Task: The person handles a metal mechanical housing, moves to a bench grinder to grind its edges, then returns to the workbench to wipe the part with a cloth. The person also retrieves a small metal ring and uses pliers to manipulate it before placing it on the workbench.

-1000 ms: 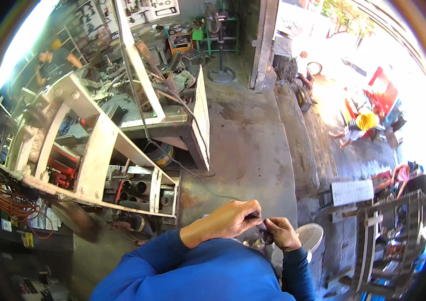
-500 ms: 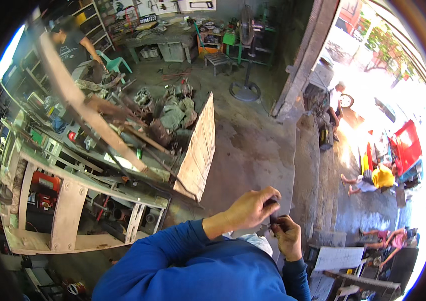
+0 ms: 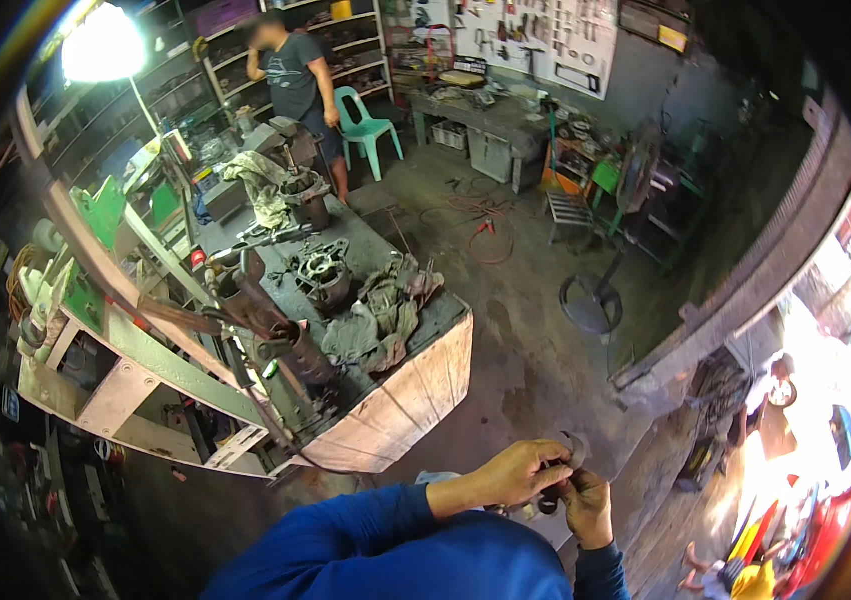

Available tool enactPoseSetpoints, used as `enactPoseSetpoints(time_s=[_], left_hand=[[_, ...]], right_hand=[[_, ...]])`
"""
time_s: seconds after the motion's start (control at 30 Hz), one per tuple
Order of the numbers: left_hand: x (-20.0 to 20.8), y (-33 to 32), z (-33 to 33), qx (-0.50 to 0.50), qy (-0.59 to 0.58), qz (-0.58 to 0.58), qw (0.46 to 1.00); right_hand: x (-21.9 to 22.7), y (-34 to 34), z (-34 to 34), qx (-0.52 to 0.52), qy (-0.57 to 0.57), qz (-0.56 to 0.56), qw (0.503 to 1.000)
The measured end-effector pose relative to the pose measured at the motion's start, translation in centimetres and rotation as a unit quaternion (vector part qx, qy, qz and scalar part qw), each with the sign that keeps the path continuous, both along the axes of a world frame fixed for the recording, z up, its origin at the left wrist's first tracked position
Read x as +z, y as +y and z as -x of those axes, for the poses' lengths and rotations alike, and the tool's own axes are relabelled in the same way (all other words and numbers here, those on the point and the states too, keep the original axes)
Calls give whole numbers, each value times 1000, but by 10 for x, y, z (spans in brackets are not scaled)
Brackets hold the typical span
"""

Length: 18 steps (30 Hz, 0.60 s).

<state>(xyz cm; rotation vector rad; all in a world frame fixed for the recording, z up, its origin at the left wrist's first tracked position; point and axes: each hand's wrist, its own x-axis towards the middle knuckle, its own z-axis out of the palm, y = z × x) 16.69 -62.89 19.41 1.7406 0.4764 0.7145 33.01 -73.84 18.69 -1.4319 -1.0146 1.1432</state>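
Close in front of my blue-sleeved body, both hands meet at a thin, curved, dark metal piece shaped like part of a ring. My left hand pinches its side between thumb and fingers. From below, my right hand has its fingers closed at the lower end of the same piece, fingertips touching or nearly touching the left ones. A small dark ring-shaped part shows just under the left fingers; whether a hand holds it I cannot tell.
Left of my hands stands a bench with a wooden side panel, carrying greasy engine parts and a grey rag. Beyond are a person, a green chair and a pedestal fan. A thick post rises at right.
My view has swung, so the bench and back wall fill more of it. My hands have drawn closer together and the curved piece has turned. The person at the back now has a hand raised.
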Motion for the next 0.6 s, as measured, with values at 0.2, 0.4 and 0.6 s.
enactPoseSetpoints(time_s=[0.2, 0.4, 0.6], left_hand=[[-7, 103, -54, 56, 44, 125, 990], [-17, 253, -112, 105, 136, 17, 985], [9, 383, -137, 121, 138, 74, 980]], right_hand=[[3, 150, -113, 109, -69, -69, 989], [-28, 306, -144, 49, 45, 1, 998], [-9, 450, -191, 49, 13, -30, 998]])
